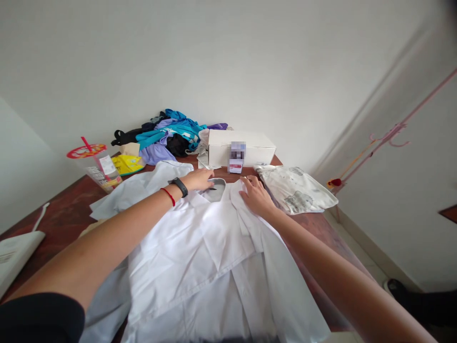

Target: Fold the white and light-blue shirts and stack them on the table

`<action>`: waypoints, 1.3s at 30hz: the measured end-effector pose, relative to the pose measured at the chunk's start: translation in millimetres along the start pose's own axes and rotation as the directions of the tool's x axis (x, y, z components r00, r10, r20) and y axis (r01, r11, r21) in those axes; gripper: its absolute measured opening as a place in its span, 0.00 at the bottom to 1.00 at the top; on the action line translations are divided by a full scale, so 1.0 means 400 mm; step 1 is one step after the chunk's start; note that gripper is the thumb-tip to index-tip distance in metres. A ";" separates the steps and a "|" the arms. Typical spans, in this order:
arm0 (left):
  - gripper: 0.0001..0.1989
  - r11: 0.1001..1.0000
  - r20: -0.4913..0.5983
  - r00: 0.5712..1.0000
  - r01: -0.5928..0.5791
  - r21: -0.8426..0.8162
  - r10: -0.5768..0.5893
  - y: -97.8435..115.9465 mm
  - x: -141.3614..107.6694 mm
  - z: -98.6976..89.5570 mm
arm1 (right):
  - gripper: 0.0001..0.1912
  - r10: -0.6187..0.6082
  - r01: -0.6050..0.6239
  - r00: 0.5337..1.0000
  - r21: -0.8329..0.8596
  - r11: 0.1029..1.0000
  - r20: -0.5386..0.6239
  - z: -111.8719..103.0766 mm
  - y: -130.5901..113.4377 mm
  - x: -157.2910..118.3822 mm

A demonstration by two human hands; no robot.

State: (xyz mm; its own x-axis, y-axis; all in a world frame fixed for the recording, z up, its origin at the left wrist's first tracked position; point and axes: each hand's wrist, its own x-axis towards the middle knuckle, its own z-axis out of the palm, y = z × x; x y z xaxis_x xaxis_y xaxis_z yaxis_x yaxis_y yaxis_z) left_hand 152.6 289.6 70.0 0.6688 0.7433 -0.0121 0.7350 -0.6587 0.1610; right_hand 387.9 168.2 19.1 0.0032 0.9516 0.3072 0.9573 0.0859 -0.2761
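A white shirt [214,238] lies spread over the dark red table, its collar at the far end and its lower part towards me. My left hand [200,180], with a black band and a red string at the wrist, rests at the left side of the collar; its fingers are partly bent and what they may hold is too small to tell. On the right shoulder of the shirt lies my right hand [256,194], fingers apart and slightly curved on the cloth.
Behind stand a white box [217,148] and a small box [235,164]. Heaped clothes [171,131], a yellow packet [126,164] and a plastic cup [102,169] are back left. Folded patterned cloth [298,190] lies right, a white item [17,252] left, a pink rack [378,143] beyond.
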 end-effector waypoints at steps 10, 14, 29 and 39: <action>0.34 0.978 -0.211 0.957 -0.180 0.110 0.200 0.196 -0.086 0.129 | 0.09 -0.314 0.322 0.872 0.044 0.946 0.376 -0.043 0.067 0.235; 0.31 0.930 -0.193 0.910 -0.348 0.121 0.366 0.199 -0.110 0.147 | 0.09 -0.303 0.318 0.870 0.028 0.948 0.388 -0.020 0.081 0.270; 0.32 0.808 -0.031 0.812 -0.582 -0.085 0.582 0.217 -0.128 0.187 | 0.13 -0.220 0.216 0.975 0.256 0.942 -0.013 -0.128 0.015 -0.038; 0.34 0.852 -0.050 0.851 -0.523 -0.009 0.522 0.235 -0.125 0.190 | 0.16 0.209 -0.249 0.966 0.335 0.909 0.153 -0.229 0.009 -0.670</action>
State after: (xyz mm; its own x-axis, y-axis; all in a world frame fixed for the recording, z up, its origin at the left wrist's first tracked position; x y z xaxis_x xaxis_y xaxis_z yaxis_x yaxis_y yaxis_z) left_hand 196.7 181.5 10.6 0.9477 0.2945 0.1230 0.2753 -0.9493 0.1520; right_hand 417.1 -113.7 19.4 0.1585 0.9823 0.0997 0.7721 -0.0603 -0.6327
